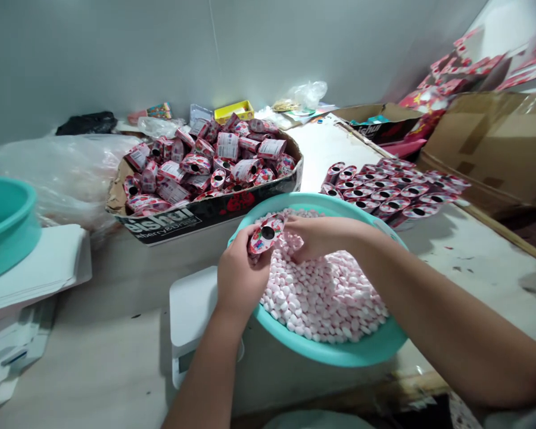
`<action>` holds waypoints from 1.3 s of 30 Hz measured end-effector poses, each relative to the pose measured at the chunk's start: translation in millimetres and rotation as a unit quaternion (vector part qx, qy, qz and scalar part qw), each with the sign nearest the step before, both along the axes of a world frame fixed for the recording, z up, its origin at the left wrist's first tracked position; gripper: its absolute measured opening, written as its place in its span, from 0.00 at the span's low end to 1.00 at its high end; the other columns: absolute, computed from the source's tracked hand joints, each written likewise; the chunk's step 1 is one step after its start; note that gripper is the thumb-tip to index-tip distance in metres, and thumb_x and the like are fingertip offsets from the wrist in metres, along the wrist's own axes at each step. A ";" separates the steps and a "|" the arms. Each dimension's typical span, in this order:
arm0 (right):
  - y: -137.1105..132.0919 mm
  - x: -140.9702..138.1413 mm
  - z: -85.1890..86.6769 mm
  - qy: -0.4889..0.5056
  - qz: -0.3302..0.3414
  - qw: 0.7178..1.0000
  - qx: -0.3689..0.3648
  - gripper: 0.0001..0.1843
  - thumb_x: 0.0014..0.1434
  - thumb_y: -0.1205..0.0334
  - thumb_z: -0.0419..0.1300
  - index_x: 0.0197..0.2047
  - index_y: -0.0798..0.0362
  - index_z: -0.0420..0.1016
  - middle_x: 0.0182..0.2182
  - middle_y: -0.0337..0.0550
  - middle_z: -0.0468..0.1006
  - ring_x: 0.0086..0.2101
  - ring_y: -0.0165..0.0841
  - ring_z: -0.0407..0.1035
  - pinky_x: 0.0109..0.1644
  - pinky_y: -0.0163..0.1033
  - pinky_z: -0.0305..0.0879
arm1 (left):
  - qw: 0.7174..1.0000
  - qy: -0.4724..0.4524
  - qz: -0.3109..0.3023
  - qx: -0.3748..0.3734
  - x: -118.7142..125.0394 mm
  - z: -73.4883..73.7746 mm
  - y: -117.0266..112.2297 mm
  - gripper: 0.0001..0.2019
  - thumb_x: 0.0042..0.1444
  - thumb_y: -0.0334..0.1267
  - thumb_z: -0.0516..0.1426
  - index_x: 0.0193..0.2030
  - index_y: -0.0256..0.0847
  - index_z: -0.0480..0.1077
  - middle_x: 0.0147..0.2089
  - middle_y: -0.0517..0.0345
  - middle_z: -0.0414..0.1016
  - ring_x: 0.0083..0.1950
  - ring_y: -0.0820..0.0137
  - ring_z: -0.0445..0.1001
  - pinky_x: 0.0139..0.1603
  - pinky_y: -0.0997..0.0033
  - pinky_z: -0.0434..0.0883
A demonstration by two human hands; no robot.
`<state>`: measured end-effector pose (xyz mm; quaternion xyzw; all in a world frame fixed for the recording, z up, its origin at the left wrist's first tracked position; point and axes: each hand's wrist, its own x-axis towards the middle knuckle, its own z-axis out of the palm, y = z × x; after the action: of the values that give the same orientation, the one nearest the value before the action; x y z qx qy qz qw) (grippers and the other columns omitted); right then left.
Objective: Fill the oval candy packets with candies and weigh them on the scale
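My left hand (243, 268) is closed around a small red-and-white printed candy box (267, 233), whose end with a round black hole faces up. It is held over the far left part of a turquoise basin (290, 339). The basin is heaped with small pale pink and white oval candies (326, 298). Right beside the box, my right hand (310, 235) is curled around a handful of these candies, its fingertips partly hidden. A white scale (194, 307) lies on the table under my left forearm.
Behind the basin, a cut-down carton (201, 221) is piled with similar printed boxes. More boxes (393, 193) stand in rows to the right. At the left are another turquoise basin (9, 220) and stacked white sheets (49, 262). A large brown carton (486, 143) sits at the far right.
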<state>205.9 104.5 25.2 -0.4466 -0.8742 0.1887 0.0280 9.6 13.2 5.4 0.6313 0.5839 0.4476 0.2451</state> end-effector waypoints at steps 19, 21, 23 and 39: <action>5.1 0.8 32.5 -0.012 0.004 0.995 -0.095 0.06 0.50 0.61 0.70 0.33 0.52 0.84 0.25 0.37 0.78 0.26 0.28 0.67 0.28 0.33 0.56 | 0.996 0.083 -0.013 -0.013 3.4 7.1 -0.6 0.23 0.56 0.27 0.61 0.59 0.45 0.73 0.55 0.54 0.81 0.55 0.55 0.80 0.54 0.59 0.75; 1.1 7.8 41.6 0.041 -0.022 0.997 -0.060 0.08 0.52 0.59 0.71 0.36 0.51 0.85 0.27 0.38 0.80 0.26 0.28 0.68 0.29 0.33 0.59 | 0.995 0.094 -0.009 -0.016 4.3 7.1 -0.8 0.23 0.57 0.27 0.61 0.60 0.46 0.73 0.56 0.54 0.81 0.55 0.55 0.80 0.54 0.59 0.75; -6.3 11.2 51.8 0.083 -0.053 0.995 -0.023 0.10 0.54 0.55 0.70 0.37 0.51 0.85 0.26 0.38 0.79 0.26 0.28 0.68 0.29 0.34 0.59 | 0.994 0.107 -0.009 -0.018 4.8 6.9 -0.9 0.23 0.58 0.27 0.61 0.60 0.46 0.72 0.56 0.54 0.81 0.55 0.55 0.80 0.54 0.59 0.75; -28.4 -30.9 33.0 0.293 0.016 0.941 0.170 0.08 0.65 0.62 0.62 0.42 0.52 0.84 0.42 0.45 0.84 0.39 0.33 0.77 0.46 0.37 0.73 | 0.993 0.113 0.004 -0.047 5.5 10.5 -2.1 0.17 0.65 0.41 0.60 0.59 0.44 0.70 0.50 0.53 0.82 0.47 0.55 0.80 0.42 0.64 0.72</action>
<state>175.0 76.2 58.1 -0.3462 -0.8534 0.1606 0.3550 15.1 11.1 15.8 0.6632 0.6307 0.3469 0.2051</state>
